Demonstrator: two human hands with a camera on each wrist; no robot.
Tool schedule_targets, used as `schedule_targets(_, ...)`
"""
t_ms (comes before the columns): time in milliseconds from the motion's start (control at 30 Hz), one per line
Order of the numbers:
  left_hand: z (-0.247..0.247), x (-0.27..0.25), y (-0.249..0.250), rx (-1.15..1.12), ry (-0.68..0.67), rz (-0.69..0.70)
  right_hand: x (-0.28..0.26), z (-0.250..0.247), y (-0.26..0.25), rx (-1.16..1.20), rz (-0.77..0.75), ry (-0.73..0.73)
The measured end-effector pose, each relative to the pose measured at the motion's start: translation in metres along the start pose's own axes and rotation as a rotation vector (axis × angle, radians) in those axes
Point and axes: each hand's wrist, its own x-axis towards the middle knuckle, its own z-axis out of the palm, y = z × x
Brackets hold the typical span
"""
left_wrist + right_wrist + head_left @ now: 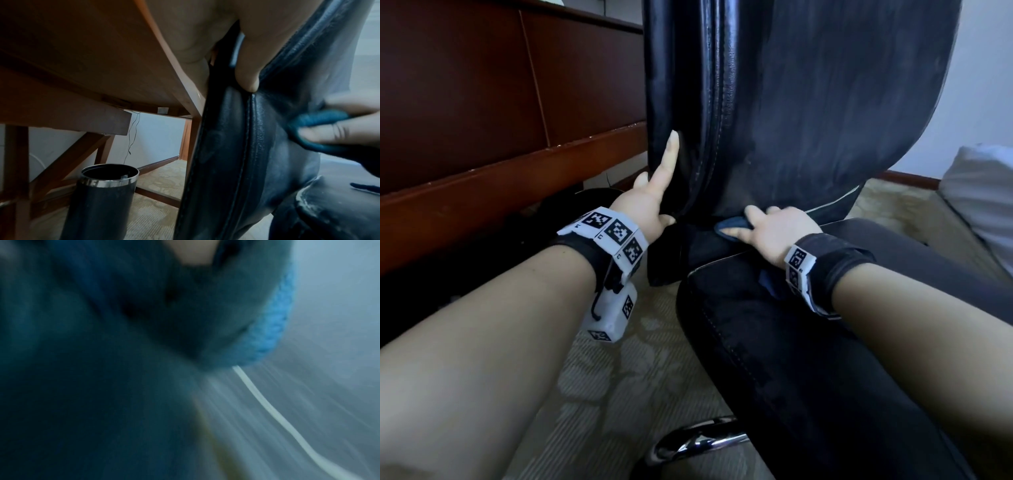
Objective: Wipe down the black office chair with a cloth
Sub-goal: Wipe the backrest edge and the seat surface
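Observation:
The black office chair stands close in front of me, its leather backrest [808, 102] rising over the seat [791, 342]. My left hand [650, 198] grips the backrest's left edge low down, index finger stretched up along the side. In the left wrist view the thumb [246, 71] presses on the front seam. My right hand [774, 229] holds a folded blue cloth [732, 224] against the foot of the backrest, just above the seat. From the left wrist, the cloth [320, 118] shows between the right hand's fingers [339, 133]. The right wrist view is blurred, mostly filled by cloth [144, 321].
A reddish wooden desk [500, 120] stands close on the left. Under it is a black cylindrical bin [102, 194] with a chrome rim. The chair's chrome base [702, 442] is over patterned carpet [619, 377]. White bedding [983, 192] lies at the right.

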Motion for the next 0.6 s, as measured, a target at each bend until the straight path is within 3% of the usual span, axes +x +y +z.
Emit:
schedule_targets(167,0.000,0.003,0.001,-0.003,-0.005,-0.032,-0.017,0.025,0.042,-0.042,0.121,-0.105)
schedule_targets(300,-0.001,0.005,0.009,-0.005,-0.004,-0.052,-0.036,0.016,0.053,0.088,0.204,-0.156)
schedule_targets(600,0.000,0.023,0.046,0.040,0.005,-0.164,-0.109,-0.013,0.083,0.101,0.272,-0.090)
